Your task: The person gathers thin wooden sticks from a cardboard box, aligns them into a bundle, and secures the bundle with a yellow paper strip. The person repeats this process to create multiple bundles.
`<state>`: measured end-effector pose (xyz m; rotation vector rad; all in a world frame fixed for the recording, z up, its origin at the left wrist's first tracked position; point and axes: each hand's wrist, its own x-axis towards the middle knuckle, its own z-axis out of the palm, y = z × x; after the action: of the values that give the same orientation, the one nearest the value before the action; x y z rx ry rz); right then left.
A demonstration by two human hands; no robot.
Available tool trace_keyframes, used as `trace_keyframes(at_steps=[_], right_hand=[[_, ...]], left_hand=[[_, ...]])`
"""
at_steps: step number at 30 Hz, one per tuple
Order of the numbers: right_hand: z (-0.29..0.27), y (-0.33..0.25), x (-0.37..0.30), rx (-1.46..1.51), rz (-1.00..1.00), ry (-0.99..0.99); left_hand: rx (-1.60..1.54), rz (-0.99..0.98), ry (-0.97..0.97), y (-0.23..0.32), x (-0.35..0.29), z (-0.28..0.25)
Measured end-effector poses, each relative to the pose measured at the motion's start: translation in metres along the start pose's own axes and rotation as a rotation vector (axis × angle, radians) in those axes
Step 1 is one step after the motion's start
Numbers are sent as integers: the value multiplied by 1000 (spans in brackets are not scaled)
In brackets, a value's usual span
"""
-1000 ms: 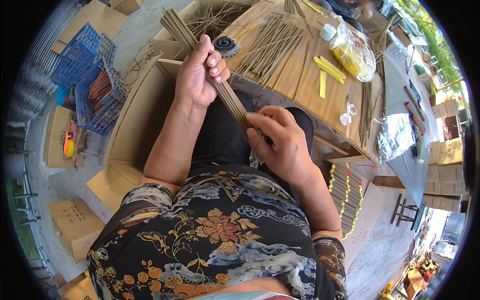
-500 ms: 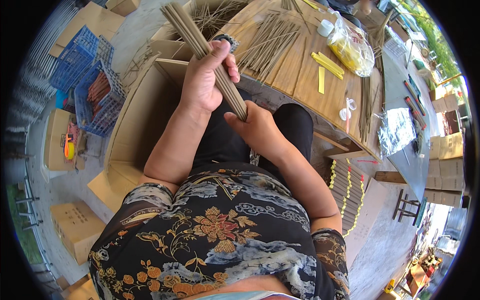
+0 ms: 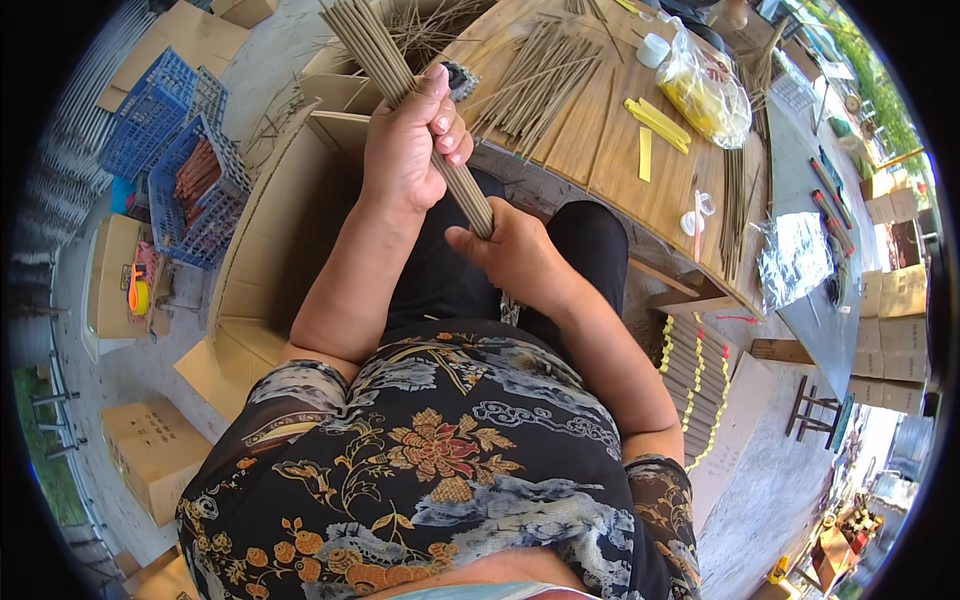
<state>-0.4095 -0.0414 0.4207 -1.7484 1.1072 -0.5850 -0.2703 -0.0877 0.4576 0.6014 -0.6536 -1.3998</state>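
Observation:
A bundle of thin brown sticks [image 3: 372, 52], which look like incense sticks, slants across my lap from upper left to lower right. My left hand [image 3: 408, 150] wraps round its middle, with the thumb lying along the sticks. At the lower end my right hand [image 3: 515, 248] is closed about the bundle, its thumb at the near side and its fingers partly hidden. Beyond them, a loose pile of similar sticks [image 3: 540, 90] lies on the wooden table [image 3: 590, 160]. Yellow paper strips [image 3: 657, 125] rest to the right of that pile.
An open cardboard box [image 3: 275, 220] stands left of my knees. Blue plastic crates [image 3: 200, 195] are farther left. A clear bag with yellow contents [image 3: 705, 90] sits on the table. Banded stick bundles [image 3: 692, 385] lie low at the right, near a grey table [image 3: 835, 300].
The bundle's upper end has shifted slightly, and my left fingers have curled a little tighter round it. Both hands stay on the bundle.

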Motion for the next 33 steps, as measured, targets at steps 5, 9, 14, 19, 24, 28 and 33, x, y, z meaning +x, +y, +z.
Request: trace_keyframes(at_steps=[5, 9, 14, 19, 24, 28, 33], right_hand=[[-11, -12, 0, 626, 106, -348], [-9, -14, -6, 666, 86, -343], [5, -2, 0, 138, -68, 91], [8, 0, 1, -95, -195, 255], [-17, -17, -5, 463, 130, -312], [-16, -18, -8, 416, 116, -258], [-2, -12, -5, -103, -82, 145]], left_hand=[[-196, -57, -318, 1, 1, -6], [-302, -63, -439, 0, 3, -8], [42, 67, -55, -8, -7, 6], [-27, -15, -24, -11, -19, 8], [-138, -40, -241, -2, -15, 2], [-196, -59, -320, -4, -11, -2], [-72, -34, -159, -4, -13, 3]])
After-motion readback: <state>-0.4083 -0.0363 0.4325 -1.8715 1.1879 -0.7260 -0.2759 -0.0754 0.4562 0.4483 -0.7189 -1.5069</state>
